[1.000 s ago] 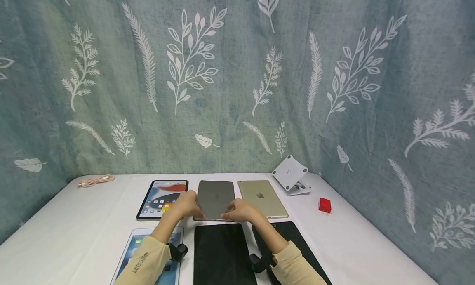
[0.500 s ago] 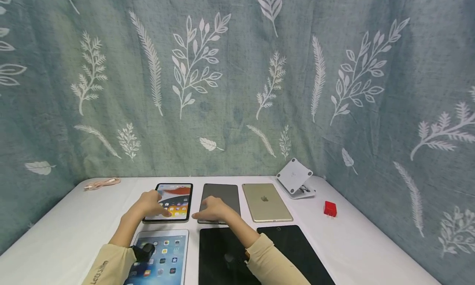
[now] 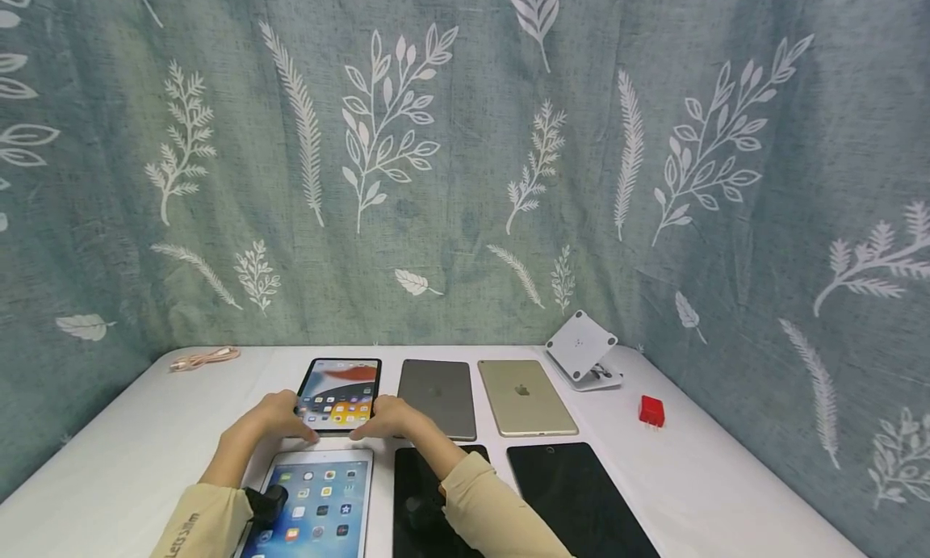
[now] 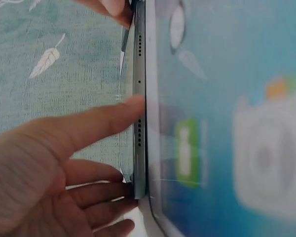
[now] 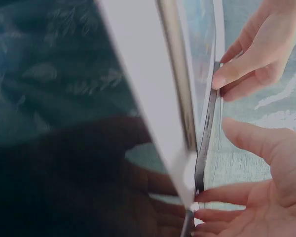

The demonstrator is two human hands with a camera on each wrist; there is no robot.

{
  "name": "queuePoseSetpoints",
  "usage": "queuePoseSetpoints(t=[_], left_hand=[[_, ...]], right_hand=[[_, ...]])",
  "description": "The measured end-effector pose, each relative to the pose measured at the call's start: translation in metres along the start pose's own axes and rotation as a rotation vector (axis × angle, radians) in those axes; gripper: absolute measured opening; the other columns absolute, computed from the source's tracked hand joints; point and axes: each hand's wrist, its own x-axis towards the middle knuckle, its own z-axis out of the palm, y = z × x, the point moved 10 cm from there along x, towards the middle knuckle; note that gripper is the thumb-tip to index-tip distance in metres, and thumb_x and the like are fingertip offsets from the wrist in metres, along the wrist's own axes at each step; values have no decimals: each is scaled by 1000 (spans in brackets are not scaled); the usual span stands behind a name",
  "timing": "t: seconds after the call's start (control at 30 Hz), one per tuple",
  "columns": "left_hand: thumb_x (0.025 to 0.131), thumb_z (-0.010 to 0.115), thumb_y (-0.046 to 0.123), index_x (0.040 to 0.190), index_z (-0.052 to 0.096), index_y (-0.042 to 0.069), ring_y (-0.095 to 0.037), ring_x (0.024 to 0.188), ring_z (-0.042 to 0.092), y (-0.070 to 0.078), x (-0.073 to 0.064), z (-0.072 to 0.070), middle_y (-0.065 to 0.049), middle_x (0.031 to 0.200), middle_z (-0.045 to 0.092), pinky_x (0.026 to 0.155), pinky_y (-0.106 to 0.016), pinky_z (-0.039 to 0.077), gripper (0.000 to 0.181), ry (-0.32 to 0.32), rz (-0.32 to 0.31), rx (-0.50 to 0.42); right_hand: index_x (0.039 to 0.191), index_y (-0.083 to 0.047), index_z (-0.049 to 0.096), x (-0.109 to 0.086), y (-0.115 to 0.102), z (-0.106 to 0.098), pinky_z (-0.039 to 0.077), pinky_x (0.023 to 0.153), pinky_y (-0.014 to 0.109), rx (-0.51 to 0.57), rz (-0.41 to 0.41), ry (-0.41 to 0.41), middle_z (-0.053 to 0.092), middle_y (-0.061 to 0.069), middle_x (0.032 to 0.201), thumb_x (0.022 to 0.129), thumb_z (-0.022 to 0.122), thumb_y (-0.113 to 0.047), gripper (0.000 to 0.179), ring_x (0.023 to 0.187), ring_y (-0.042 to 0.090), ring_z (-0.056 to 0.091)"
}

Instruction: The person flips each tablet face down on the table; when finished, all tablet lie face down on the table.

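A tablet with a lit screen (image 3: 341, 388) lies at the back left of the table. My left hand (image 3: 270, 421) is at its near left corner. In the left wrist view the thumb (image 4: 108, 116) rests on the edge with the speaker holes, its fingers by the side. At the near right corner is my right hand (image 3: 395, 419); in the right wrist view its fingertips meet the side, while the thumb (image 5: 246, 138) stands off the edge. Neither hand curls around the tablet. Just below, a white-framed tablet (image 3: 323, 501) lies partly under my left wrist.
Right of the lit tablet lie a grey tablet (image 3: 443, 392) and a gold one (image 3: 529, 396), backs up. Two black-screened tablets (image 3: 581, 493) fill the front row's right side. A silver stand (image 3: 583, 348), red plug adapter (image 3: 651, 412) and coiled cable (image 3: 206, 358) sit farther out.
Both hands have left the grey tablet and moved left to the near corners of the lit tablet. The view has shifted slightly left.
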Motion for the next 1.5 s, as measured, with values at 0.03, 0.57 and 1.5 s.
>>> queuePoseSetpoints(t=[0.03, 0.57, 1.5], left_hand=[[68, 84, 25, 107, 58, -15, -31, 88, 60, 1, 0, 0, -20, 95, 64, 86, -49, 49, 62, 2, 7, 5], [67, 86, 28, 84, 60, -8, -22, 70, 48, 4, -5, -3, -10, 74, 57, 64, -35, 44, 48, 72, 23, -17], [92, 61, 25, 96, 68, -7, -17, 76, 52, 64, -11, 5, -4, 77, 62, 71, -36, 43, 33, -214, 442, -357]], right_hand=[[89, -3, 67, -1, -1, 2, 39, 60, 25, 41, -3, -2, 59, 2, 78, 81, 74, -26, 25, 64, 12, 46], [108, 11, 56, -8, 11, -5, 47, 90, 52, 532, 166, 171, 58, 19, 108, 82, 61, -9, 33, 101, 33, 55], [114, -1, 69, -19, -60, -56, 55, 76, 32, 378, -138, 251, 73, 14, 102, 90, 64, -20, 31, 96, 25, 68]])
